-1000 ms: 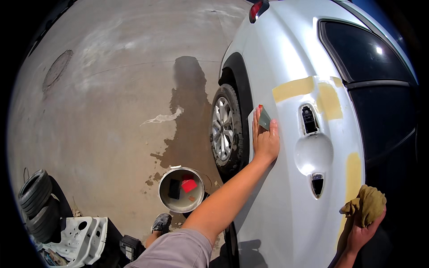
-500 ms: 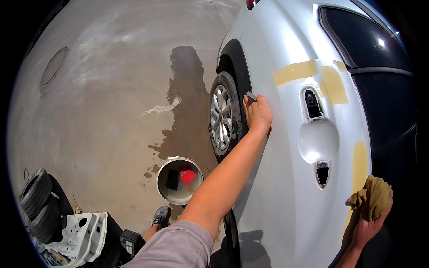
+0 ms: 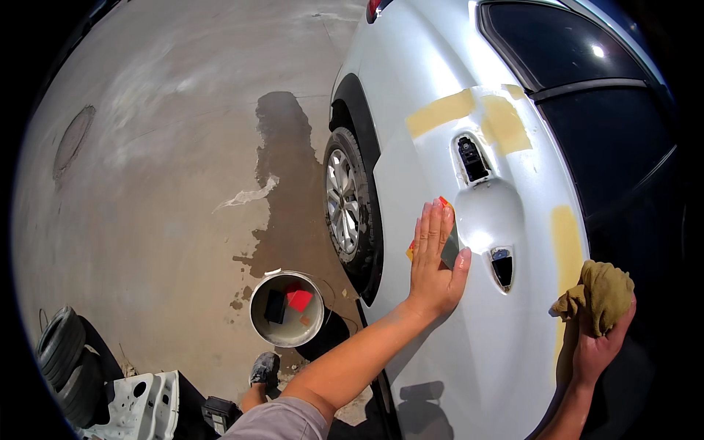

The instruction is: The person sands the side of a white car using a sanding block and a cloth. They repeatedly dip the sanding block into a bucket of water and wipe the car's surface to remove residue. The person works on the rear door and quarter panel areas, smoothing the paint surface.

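Car door (image 3: 469, 352), one cloth (image 3: 607, 293), two hands (image 3: 433, 284) (image 3: 596, 352)

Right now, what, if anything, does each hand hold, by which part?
The right hand grips a cloth by its lower part; the left hand covers the middle of a pad against the car door.

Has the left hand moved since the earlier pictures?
Yes: judged against the door's round recess, the left hand is now lower in the view and further right.

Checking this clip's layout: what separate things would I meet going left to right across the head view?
Stacked black rubber tires, round grey bucket, silver-spoked black car wheel, bare left hand, crumpled mustard-brown cloth.
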A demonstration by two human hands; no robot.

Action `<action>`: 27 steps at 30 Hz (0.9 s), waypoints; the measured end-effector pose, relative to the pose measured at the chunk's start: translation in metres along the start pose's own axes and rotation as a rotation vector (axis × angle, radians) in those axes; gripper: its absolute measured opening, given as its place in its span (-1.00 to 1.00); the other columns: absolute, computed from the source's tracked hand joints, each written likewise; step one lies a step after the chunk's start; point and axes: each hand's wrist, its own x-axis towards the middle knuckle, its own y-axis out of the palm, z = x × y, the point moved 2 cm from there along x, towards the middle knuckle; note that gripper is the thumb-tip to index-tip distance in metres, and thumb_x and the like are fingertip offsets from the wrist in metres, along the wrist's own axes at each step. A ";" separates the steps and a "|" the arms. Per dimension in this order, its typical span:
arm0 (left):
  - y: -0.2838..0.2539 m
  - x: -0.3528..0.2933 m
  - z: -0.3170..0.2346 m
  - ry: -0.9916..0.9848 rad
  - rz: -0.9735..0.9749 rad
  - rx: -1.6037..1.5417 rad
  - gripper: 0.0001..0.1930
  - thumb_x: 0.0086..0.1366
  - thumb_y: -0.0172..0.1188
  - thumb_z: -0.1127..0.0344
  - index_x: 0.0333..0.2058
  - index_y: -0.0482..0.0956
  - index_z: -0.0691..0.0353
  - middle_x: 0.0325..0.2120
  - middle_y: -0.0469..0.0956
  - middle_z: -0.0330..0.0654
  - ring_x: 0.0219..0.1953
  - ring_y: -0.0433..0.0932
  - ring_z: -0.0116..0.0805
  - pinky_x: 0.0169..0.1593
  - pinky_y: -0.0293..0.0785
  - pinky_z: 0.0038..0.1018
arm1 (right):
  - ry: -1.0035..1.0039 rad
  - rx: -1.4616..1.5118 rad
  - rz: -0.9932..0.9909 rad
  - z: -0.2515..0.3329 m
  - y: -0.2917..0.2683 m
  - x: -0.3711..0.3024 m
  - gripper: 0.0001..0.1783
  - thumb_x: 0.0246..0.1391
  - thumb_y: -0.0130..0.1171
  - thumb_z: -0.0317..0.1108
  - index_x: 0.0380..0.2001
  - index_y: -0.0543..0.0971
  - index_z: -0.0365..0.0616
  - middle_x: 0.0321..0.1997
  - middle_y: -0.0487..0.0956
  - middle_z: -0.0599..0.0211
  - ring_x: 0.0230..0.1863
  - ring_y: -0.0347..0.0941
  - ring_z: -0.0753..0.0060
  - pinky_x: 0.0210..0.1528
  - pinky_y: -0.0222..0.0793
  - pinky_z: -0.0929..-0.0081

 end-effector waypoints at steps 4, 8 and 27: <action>-0.001 0.029 -0.004 -0.069 -0.041 -0.007 -0.24 0.49 -0.01 0.19 0.52 0.01 0.49 0.55 0.01 0.23 0.60 -0.08 0.25 0.60 -0.24 0.01 | -0.056 -0.059 0.011 -0.001 -0.003 0.002 -0.27 0.21 0.31 -0.63 0.42 0.34 -0.22 0.40 0.42 0.22 0.40 0.38 0.23 0.50 0.21 0.29; 0.003 -0.004 -0.024 -0.056 0.013 0.079 -0.26 0.48 -0.02 0.25 0.52 0.01 0.47 0.55 0.00 0.23 0.60 -0.08 0.27 0.60 -0.22 0.03 | -0.060 -0.007 0.017 0.002 0.003 0.002 -0.26 0.18 0.34 -0.62 0.41 0.35 -0.21 0.40 0.40 0.21 0.41 0.37 0.21 0.49 0.22 0.29; -0.032 -0.011 -0.057 0.022 0.328 0.194 -0.33 0.37 0.02 0.31 0.45 0.27 0.35 0.48 0.26 0.03 0.55 0.09 0.21 0.58 -0.08 0.05 | -0.251 -0.236 -0.024 0.026 -0.007 0.019 -0.42 -0.14 0.59 -0.43 0.02 0.64 -0.20 0.15 0.57 0.13 0.23 0.41 -0.10 0.31 0.29 0.09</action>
